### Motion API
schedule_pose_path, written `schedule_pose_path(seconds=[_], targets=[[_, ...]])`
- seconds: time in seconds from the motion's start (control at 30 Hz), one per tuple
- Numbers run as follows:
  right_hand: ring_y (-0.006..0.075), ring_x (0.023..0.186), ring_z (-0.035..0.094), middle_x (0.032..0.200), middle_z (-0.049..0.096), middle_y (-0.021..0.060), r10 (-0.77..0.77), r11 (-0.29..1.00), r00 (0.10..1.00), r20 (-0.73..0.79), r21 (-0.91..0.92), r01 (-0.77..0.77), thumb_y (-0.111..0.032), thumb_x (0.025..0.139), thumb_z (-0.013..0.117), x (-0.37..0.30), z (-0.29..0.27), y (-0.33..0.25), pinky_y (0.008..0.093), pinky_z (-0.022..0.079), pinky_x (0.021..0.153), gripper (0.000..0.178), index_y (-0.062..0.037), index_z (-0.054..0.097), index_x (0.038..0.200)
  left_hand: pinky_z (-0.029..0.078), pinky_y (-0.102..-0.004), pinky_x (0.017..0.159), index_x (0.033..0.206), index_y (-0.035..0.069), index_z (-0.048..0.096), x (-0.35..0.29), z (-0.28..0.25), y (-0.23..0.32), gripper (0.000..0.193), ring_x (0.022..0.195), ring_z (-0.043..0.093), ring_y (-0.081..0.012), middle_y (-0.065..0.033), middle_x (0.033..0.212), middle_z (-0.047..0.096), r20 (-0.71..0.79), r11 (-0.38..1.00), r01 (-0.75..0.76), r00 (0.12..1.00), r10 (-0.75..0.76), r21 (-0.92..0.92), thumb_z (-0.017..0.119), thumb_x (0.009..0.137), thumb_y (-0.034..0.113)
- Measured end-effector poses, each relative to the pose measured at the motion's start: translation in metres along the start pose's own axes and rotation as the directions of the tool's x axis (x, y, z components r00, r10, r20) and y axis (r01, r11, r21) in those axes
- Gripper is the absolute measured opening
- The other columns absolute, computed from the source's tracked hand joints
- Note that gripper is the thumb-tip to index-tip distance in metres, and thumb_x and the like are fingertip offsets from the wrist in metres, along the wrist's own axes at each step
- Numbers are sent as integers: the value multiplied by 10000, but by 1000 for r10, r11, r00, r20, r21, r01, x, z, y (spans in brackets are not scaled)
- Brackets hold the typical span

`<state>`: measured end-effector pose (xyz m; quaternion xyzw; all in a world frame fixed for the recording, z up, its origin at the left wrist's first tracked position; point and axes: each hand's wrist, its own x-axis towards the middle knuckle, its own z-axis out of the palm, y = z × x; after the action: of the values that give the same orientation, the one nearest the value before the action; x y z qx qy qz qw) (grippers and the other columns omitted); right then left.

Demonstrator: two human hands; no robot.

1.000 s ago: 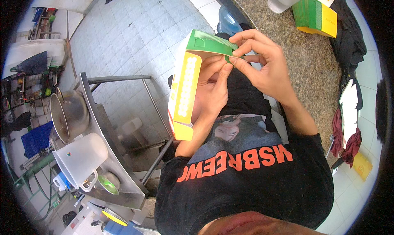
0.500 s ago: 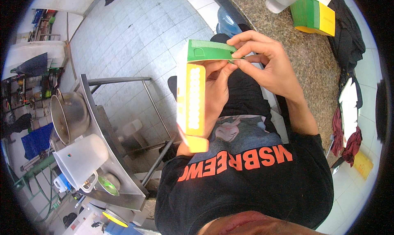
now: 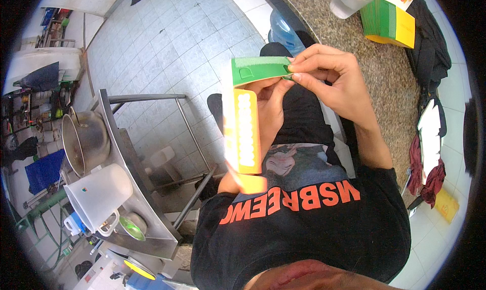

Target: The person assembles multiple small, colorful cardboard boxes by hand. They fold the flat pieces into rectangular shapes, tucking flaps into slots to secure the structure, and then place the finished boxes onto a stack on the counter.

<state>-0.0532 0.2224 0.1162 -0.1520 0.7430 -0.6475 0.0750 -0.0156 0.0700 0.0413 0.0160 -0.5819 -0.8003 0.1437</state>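
Carton (image 3: 246,128) now turned edge-on since a second ago, yellow-orange side panel facing up, green end flap (image 3: 259,68) swung open and flatter. Suggests flap being folded toward closing.

Held mid-frame, above the lap. Left hand (image 3: 271,112) wrapped behind the body, fingers closed on it. Right hand (image 3: 329,80) pinching the flap's edge, thumb and forefinger tight.

Thin glossy card, creased, flat-sided. Upper right: stack of flat cartons (image 3: 389,22) on speckled stone counter (image 3: 364,62). Lower left: white plastic jug (image 3: 98,196).
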Motion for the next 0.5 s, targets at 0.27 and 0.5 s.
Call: schedule_pose_path(seconds=[0.27, 0.5], targets=[[181, 1018, 700, 1067, 694, 108, -77, 994, 996, -32, -80, 75, -9, 902, 718, 4, 3, 8, 327, 613, 886, 80, 43, 719, 963, 547, -261, 779, 962, -11, 732, -1, 12, -9, 68, 876, 692, -137, -86, 961, 748, -84, 989, -62, 995, 51, -136, 763, 913, 23], [183, 1024, 693, 1094, 679, 110, -57, 997, 997, -54, -61, 54, -19, 901, 721, 5, 7, 6, 346, 620, 887, 71, 36, 721, 946, 565, -238, 757, 1023, 13, 727, -5, 1, -19, 96, 909, 696, -120, -95, 1048, 750, -36, 996, -76, 996, 78, 55, 742, 929, 21]])
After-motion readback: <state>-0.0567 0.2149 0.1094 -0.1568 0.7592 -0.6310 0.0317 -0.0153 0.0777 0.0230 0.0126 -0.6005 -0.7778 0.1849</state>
